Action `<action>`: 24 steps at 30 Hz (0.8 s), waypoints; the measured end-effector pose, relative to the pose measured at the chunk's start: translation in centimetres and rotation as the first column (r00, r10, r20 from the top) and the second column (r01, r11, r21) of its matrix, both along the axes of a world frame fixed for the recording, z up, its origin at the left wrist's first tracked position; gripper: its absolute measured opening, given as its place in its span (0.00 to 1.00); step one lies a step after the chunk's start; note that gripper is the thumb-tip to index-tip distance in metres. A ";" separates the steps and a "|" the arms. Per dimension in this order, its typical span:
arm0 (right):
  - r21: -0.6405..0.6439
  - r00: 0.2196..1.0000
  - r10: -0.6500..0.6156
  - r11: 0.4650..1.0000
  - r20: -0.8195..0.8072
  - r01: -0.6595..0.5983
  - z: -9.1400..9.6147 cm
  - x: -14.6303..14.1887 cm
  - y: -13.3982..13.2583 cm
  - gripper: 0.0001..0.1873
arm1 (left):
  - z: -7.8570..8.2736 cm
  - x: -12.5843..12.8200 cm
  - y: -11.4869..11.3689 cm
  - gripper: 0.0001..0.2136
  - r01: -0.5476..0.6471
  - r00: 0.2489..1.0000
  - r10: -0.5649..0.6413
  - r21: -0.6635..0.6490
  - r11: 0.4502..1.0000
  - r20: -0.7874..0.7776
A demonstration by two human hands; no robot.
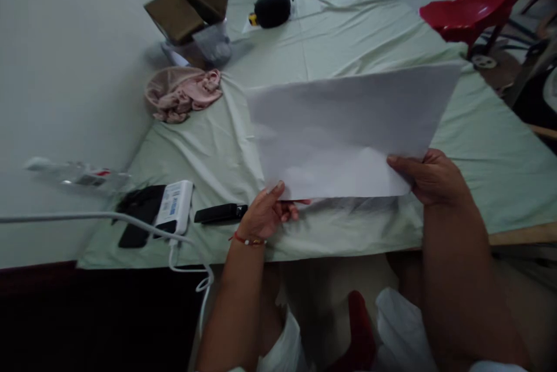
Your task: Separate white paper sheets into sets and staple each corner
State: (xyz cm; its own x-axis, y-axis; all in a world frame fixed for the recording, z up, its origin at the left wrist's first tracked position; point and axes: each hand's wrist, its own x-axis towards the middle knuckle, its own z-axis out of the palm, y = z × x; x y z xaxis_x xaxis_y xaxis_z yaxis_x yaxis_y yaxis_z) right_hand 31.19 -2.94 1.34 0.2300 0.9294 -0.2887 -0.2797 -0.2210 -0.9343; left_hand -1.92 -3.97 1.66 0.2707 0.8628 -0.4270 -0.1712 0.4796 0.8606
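Note:
A plain white sheet of paper (348, 128) is held up over the near part of the table, its far edge tilted upward. My left hand (266, 212) grips the near left corner, thumb on top and fingers underneath; a red string bracelet circles that wrist. At the near right corner, my right hand (437, 177) pinches the sheet, its thumb lying across the top and the other fingers mostly hidden behind. Just left of my left hand lies a narrow black object (217, 213), of a kind I cannot make out.
The table wears a pale green cloth (209, 157). On its left are a white power bank (176, 203) with a cable (126, 218), a black phone-like slab (141, 215) and pink fabric (187, 96). Farther back stand an open cardboard box (183, 12) and a black case (274, 5). A red chair (474, 9) is beyond.

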 end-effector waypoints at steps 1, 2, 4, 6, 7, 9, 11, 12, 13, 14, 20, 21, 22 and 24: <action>-0.005 1.000 0.008 1.000 0.000 -0.008 0.1 0.0 0.0 0.18 | 0.0 0.0 -0.1 0.29 -0.009 0.999 0.009 0.012 1.000 -0.036; -0.009 1.000 0.013 1.000 0.004 -0.013 0.2 -0.1 -0.1 0.18 | -0.1 0.0 -0.1 0.29 -0.016 0.997 0.018 0.024 1.000 -0.072; -0.019 1.000 0.012 1.000 0.014 -0.012 0.3 -0.2 -0.1 0.18 | -0.3 -0.1 -0.4 0.27 -0.016 0.991 0.023 0.054 0.998 -0.131; -0.030 1.000 0.002 1.000 0.019 -0.001 0.4 -0.4 -0.1 0.18 | -0.5 -0.2 -0.6 0.27 0.015 0.987 -0.003 0.075 0.997 -0.163; -0.035 1.000 -0.005 0.999 0.019 0.006 0.4 -0.4 0.0 0.18 | -0.5 -0.3 -0.7 0.27 0.035 0.985 -0.021 0.083 0.996 -0.170; -0.048 1.000 -0.021 0.999 0.019 0.022 0.5 -0.6 0.1 0.18 | -0.5 -0.4 -0.8 0.27 0.065 0.985 -0.048 0.097 0.993 -0.167; -0.058 0.999 -0.034 0.998 0.024 0.035 0.5 -0.8 0.2 0.18 | -0.3 -0.4 -0.9 0.25 0.075 0.987 -0.060 0.101 0.992 -0.147; -0.060 0.999 -0.038 0.997 0.028 0.040 0.5 -0.9 0.3 0.18 | -0.2 -0.4 -1.0 0.25 0.073 0.989 -0.059 0.102 0.992 -0.135; -0.061 0.999 -0.040 0.997 0.032 0.042 0.5 -0.9 0.3 0.18 | -0.1 -0.4 -1.0 0.24 0.067 0.991 -0.054 0.104 0.992 -0.125; -0.060 0.999 -0.040 0.997 0.037 0.042 0.5 -1.0 0.4 0.19 | 0.0 -0.3 -1.1 0.23 0.061 0.992 -0.049 0.105 0.993 -0.116; -0.048 0.999 -0.028 0.998 0.033 0.030 0.7 -1.1 0.3 0.20 | 0.2 -0.5 -1.4 0.23 0.046 0.993 -0.035 0.096 0.994 -0.109; -0.042 0.999 -0.030 0.999 0.025 0.031 0.7 -1.1 0.2 0.20 | 0.2 -0.5 -1.4 0.23 0.042 0.993 -0.031 0.096 0.994 -0.112; -0.034 0.999 -0.034 0.999 0.019 0.035 0.7 -1.2 0.2 0.20 | 0.2 -0.6 -1.5 0.24 0.032 0.994 -0.021 0.096 0.995 -0.111; -0.018 0.999 -0.044 0.999 0.019 0.044 0.6 -1.2 0.2 0.20 | 0.1 -0.6 -1.6 0.26 -0.009 0.995 0.019 0.099 0.995 -0.094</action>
State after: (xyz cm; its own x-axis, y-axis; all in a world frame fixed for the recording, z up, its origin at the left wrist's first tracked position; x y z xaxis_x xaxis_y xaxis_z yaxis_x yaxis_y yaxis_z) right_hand 29.96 -2.78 1.99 0.2757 0.9129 -0.3011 -0.2723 -0.2262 -0.9352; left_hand -2.57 -5.53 1.81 0.2207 0.9054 -0.3627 -0.0926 0.3896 0.9163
